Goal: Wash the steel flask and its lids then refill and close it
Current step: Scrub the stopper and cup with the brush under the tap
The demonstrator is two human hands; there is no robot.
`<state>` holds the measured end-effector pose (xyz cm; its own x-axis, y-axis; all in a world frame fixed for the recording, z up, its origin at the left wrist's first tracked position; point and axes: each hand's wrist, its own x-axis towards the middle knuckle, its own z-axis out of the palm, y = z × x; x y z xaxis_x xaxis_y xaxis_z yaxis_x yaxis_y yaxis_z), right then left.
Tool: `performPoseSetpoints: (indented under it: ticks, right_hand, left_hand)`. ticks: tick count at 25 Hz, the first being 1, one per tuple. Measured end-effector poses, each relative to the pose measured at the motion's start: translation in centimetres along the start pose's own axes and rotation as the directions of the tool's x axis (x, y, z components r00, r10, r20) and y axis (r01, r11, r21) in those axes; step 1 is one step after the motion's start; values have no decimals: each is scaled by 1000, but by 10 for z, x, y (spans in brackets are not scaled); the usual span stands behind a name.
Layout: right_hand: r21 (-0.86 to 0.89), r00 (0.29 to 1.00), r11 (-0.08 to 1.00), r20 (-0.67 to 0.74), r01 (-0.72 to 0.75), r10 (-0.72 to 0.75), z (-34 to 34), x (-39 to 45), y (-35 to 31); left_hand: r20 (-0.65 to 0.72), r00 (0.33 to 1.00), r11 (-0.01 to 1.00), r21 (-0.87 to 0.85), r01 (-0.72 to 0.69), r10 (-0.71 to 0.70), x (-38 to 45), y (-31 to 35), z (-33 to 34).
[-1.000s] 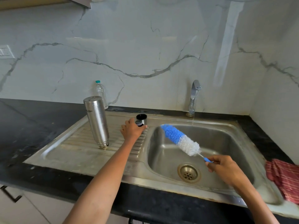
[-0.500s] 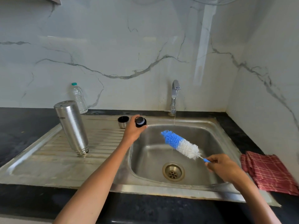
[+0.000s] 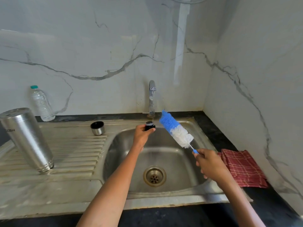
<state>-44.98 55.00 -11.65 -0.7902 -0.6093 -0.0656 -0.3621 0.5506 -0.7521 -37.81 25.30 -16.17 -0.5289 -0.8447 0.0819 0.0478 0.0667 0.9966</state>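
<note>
Marble walls, steel sink (image 3: 170, 199); left hand (image 3: 141, 134) grips stopper (image 3: 150, 125), right hand (image 3: 209, 163) grips brush (image 3: 176, 129).

Both bare forearms reached forward toward twelve o'clock. The left hand (image 3: 142, 133), at about eleven o'clock, was raised with fingers curled around a small black stopper (image 3: 150, 126). The right hand (image 3: 209, 163), at about two o'clock, gripped a brush handle (image 3: 195, 151), knuckles upward.
</note>
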Motion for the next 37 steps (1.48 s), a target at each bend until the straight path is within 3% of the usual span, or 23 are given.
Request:
performPoseSetpoints:
  ticks: [4,7,9,13,19,24,29,37]
  right_hand:
    - [65,999,997,-18,45,-44,9,5,-1]
    - [-11,995,995,-15,97,-97,15,5,5]
    - [-89,982,981,-57,173,-178,18,2,5]
    - [-223,937,938,-168,266,-306,24,-3,-5]
    - [-500,915,805,-59,319,-400,35,9,-33]
    - [-450,928,828,0,333,-373,32,-2,-33]
    - [-470,922,817,-22,333,-388,36,14,-43]
    - [-462,932,823,21,330,-362,42,21,-46]
  left_hand:
    - [68,995,976,-201,89,-76,1,-10,3]
    - [152,982,948,-280,151,-112,3,-16,-2]
    - [113,988,946,-294,139,-110,4,-16,-4]
    - [22,996,965,-247,85,-82,6,-13,-10]
    - [-11,996,993,74,-90,92,-1,-6,-6]
    - [-103,992,997,39,-63,66,5,-10,-19]
    - [1,993,991,56,-121,121,-1,-2,-8]
    - [32,990,987,82,-141,139,-1,-3,-18]
